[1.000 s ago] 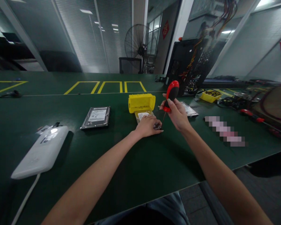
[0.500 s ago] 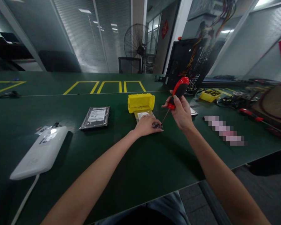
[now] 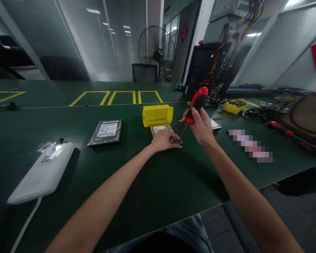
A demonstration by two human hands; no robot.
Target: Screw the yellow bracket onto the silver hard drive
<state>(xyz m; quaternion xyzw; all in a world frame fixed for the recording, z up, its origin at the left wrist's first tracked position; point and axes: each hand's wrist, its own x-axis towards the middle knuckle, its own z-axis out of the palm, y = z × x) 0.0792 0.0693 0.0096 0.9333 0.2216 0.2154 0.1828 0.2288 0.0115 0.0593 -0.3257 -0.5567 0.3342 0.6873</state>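
Observation:
In the middle of the table, my left hand (image 3: 163, 140) lies over a hard drive (image 3: 158, 128) with a pale label, its fingers curled round the near right end. Much of the drive is hidden under the hand. My right hand (image 3: 201, 126) is closed round the red and black handle of a screwdriver (image 3: 200, 100), held tilted. Its thin shaft slants down to the left and its tip is at the dark end of the drive by my left fingertips. A yellow plastic bin (image 3: 158, 115) stands right behind the drive.
Another hard drive (image 3: 106, 131) lies to the left, beyond a white corded device (image 3: 43, 172). A flat pale object (image 3: 215, 124) sits partly behind my right hand. An open computer case (image 3: 200, 70), a yellow box (image 3: 234, 106) and a second red-handled tool (image 3: 280, 128) are on the right.
The whole view has shifted very slightly. My right hand and the screwdriver have moved a little to the left; my left hand keeps its place on the drive.

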